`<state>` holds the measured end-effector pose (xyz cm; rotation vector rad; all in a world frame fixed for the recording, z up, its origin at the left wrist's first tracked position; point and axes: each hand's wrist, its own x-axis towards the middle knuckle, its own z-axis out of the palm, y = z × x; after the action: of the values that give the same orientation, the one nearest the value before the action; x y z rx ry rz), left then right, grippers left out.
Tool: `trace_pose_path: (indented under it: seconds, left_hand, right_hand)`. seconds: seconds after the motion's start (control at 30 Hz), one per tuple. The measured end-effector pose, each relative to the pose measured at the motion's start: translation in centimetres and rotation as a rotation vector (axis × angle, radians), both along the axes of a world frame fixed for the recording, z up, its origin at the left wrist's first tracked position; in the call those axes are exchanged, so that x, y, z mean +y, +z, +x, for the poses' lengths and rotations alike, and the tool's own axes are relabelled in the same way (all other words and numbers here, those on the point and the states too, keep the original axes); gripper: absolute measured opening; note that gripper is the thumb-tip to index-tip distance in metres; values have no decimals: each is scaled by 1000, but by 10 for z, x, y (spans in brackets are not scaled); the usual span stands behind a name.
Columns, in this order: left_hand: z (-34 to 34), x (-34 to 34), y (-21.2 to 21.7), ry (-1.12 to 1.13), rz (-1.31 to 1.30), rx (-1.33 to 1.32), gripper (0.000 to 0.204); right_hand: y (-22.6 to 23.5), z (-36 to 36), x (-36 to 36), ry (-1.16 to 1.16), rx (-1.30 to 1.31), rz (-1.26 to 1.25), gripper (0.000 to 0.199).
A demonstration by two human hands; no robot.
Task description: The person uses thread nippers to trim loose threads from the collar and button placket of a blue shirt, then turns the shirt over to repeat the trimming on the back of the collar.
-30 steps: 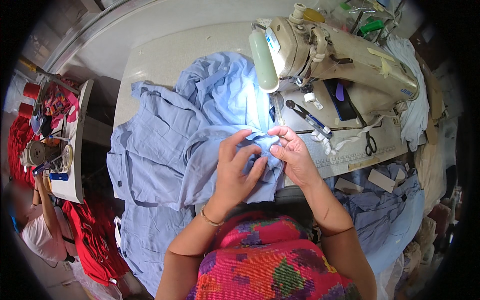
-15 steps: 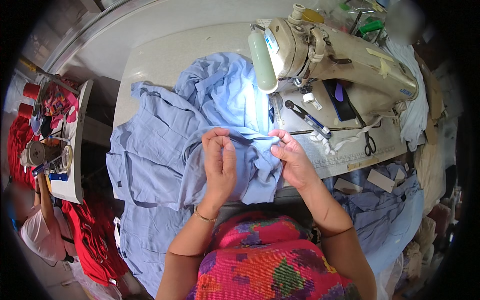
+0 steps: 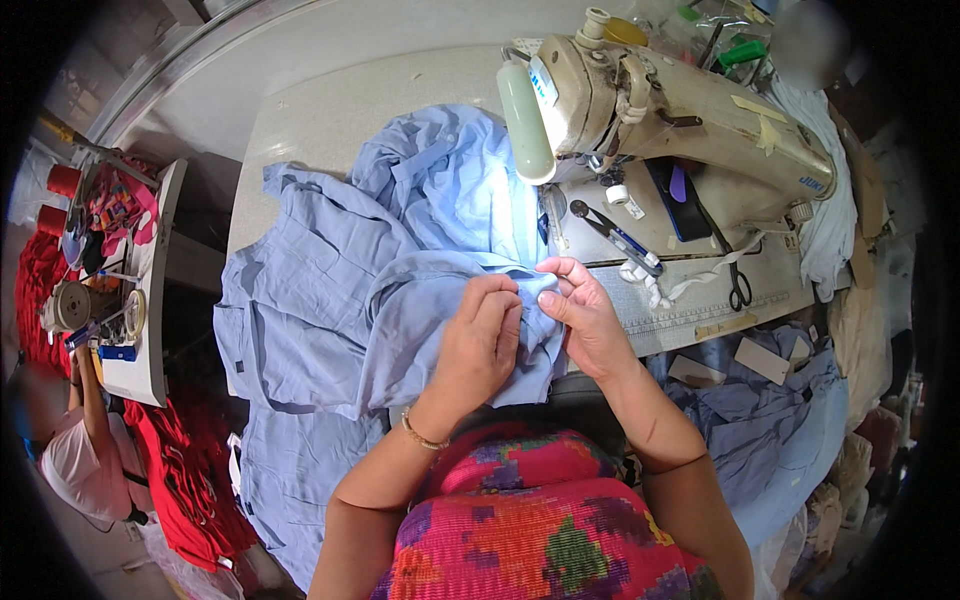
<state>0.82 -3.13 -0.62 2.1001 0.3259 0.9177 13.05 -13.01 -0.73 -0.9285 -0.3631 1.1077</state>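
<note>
As a worker sits close in at a sewing machine (image 3: 690, 120), a gathered edge of blue cloth (image 3: 330, 240) runs roughly left to right in front of the body, its right end caught in the right hand (image 3: 585, 310). That hand pinches the fabric between thumb and forefinger, the other fingers curled beneath. The left hand (image 3: 485, 335) lies just beside it to the left, a little lower, its fingertips drawn in toward the thumb against the cloth; whether a fold is nipped between them cannot be told from this view.

The pinched edge sits between the two hands, touching the right and nearest to it, with the bulk of the cloth spread away to the left and forward over the pale table (image 3: 300, 110). The machine's head stands beyond the grip, forward and slightly to the right, so the right hand is the nearer of the two to it. A bright patch of light falls on the cloth just forward of the fingers.

To the right of the grip, well clear of the fabric, lie thread snips (image 3: 605, 228), a dark phone (image 3: 680, 215) and a pair of scissors (image 3: 740, 288), beside a crumpled white strip (image 3: 700, 275).
</note>
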Motion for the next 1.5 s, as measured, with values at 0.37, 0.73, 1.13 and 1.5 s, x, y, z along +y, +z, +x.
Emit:
trace_pose_path:
  seconds: [0.37,0.73,1.13,1.5]
  left_hand:
    - [2,-5,-6,-47,-360,-59,5]
    - [2,-4,-15,-83,-443,-102,9]
    - [1,-7,-11,-55,-340,-24,5]
    - [4,-12,-12,-23,-106,-75,13]
  right_hand:
    - [-2,-2,1,-21,-52,-37,33]
    - [18,60,-11,-211,-1792,-680,28]
    - [46,34,-35,101,-1066,-521,26]
    - [56,-9,-29,31,-1900,-521,18]
